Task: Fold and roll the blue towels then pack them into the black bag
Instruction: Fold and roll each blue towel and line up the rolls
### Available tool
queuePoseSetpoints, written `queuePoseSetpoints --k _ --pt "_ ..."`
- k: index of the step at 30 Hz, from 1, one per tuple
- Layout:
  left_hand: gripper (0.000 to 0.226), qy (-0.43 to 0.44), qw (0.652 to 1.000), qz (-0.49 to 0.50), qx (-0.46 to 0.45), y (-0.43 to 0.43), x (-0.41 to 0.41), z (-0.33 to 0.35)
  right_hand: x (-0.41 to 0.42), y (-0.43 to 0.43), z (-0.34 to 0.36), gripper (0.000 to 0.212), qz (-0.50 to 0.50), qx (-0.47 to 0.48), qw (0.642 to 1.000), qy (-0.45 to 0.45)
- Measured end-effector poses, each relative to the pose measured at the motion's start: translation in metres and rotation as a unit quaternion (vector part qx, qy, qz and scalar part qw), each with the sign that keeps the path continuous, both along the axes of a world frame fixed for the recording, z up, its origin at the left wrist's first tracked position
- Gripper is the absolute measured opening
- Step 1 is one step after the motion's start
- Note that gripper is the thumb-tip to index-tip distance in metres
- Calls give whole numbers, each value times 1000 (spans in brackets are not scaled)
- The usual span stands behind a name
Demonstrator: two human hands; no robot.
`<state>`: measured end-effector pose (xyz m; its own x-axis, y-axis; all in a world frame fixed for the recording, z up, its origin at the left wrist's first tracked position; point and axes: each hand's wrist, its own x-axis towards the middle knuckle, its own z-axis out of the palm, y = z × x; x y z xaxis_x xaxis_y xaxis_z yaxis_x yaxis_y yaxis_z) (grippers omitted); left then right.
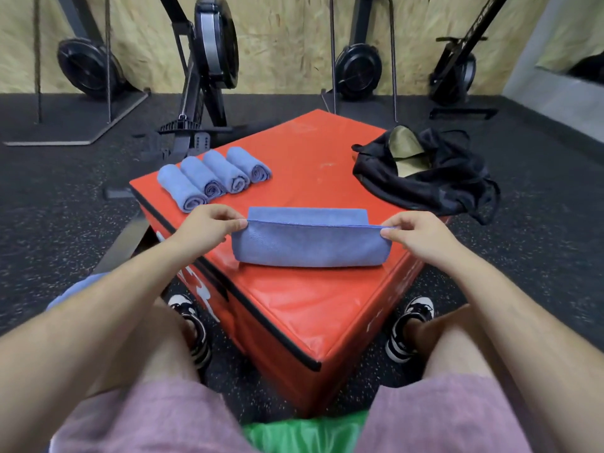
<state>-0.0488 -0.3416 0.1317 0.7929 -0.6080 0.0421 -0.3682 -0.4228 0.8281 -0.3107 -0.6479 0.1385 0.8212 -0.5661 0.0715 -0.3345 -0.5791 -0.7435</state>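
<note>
Shorts (157, 420) fill the foreground; the left forearm (108, 315) half hides a blue cloth (75, 289). On the red bench (294, 308) the blue towel (307, 248) lies long axis left to right, its top corners pinched in the grip of left hand (209, 225) and right hand (423, 235). Four rolled towels (212, 174) slant away far left; black bag (438, 184) gapes far right.

A red padded plyo box (304, 299) stands on the floor. On its top lie four rolled blue towels (214, 174) side by side at the left, a folded blue towel (310, 246) near the middle, and an open black bag (434, 184) at the right corner.
</note>
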Motion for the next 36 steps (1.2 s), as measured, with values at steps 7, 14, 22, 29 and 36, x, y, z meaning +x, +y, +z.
queuePoseSetpoints --k 7,14,22,29,36 --pt "5 0 999 34 -1 -46 45 -8 63 -44 -12 4 -40 -18 999 15" --pt "6 3 997 75 14 -88 80 -33 112 -70 -37 6 -67 -56 995 56" --pt "9 -61 990 92 87 -107 91 -69 136 -77 -66 9 -111 -76 986 94" --pt "21 -290 937 92 170 -118 66 -67 146 -39 -58 37 -118 -316 933 128" --pt "53 -237 945 -136 180 -154 3 -85 165 41 -81 53 68 -264 948 162"
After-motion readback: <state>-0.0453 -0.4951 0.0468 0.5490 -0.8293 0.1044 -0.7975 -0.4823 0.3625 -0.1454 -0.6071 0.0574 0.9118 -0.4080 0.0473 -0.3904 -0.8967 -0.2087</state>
